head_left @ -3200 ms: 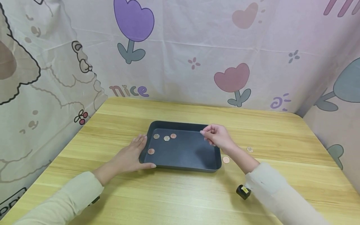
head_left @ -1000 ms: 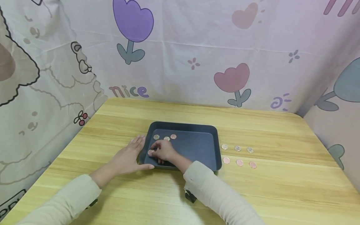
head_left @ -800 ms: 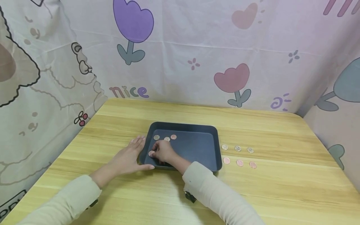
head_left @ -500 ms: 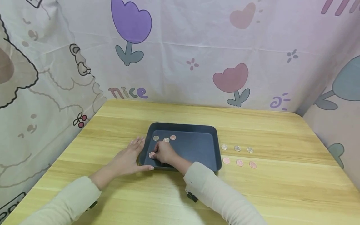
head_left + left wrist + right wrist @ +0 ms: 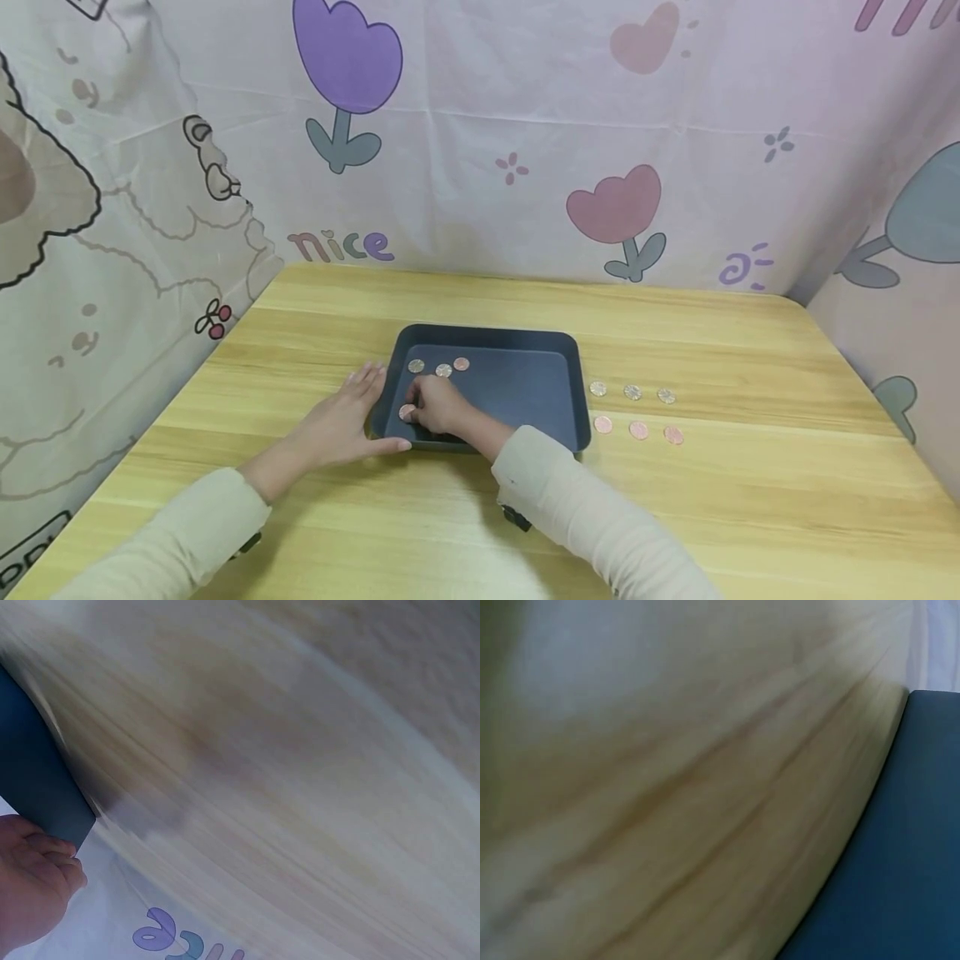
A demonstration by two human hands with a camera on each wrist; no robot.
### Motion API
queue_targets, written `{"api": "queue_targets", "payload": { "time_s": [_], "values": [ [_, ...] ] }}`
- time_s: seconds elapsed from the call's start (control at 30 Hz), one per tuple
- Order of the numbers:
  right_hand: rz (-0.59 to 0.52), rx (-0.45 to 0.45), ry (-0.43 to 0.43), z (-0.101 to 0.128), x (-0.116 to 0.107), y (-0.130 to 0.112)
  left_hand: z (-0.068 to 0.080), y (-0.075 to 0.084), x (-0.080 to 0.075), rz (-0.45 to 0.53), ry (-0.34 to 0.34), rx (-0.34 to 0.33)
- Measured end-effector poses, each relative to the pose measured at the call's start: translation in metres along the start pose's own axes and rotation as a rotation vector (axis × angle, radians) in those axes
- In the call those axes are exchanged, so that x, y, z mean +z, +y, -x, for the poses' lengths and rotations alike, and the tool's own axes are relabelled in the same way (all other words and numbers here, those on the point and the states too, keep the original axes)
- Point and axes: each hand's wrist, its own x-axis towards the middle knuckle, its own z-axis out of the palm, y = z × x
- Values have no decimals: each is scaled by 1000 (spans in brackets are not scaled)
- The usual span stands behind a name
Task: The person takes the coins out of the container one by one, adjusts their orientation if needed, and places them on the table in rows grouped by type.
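Note:
A dark grey rectangular tray [image 5: 510, 400] lies on the wooden table. My left hand [image 5: 348, 421] rests against its left side, fingers along the wall and thumb at the front rim; in the left wrist view that hand [image 5: 37, 881] touches the tray's outer wall. Reaching into the tray, my right hand [image 5: 442, 406] has curled fingers and pinches at a copper coin [image 5: 406, 413] near the front left corner. Behind it lie a dull silvery coin [image 5: 416, 366], a paler coin [image 5: 444, 370] and another copper coin [image 5: 461, 364]. The right wrist view shows no hand, only the tray wall [image 5: 900, 847].
Right of the tray, pale coins [image 5: 632, 392] form a back row on the table [image 5: 750, 483], with copper coins [image 5: 638, 431] in a row before them. A printed curtain [image 5: 480, 150] hangs behind the table and at both sides.
My right hand has moved from the tray's right rim to the front left coin. In the last second that coin has shifted slightly right and toward me. The left hand stays in place.

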Motion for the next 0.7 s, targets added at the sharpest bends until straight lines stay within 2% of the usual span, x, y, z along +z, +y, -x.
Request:
{"api": "queue_targets", "payload": {
  "time_s": [0.37,0.57,0.7],
  "values": [
    [99,-96,-53,1,-5,5,-1,-2,0,-5,4,6],
    [133,-80,-97,8,-12,7,-1,-2,1,4,0,0],
    [86,-61,-68,15,-15,12,0,-2,2,-6,1,2]
  ]
}}
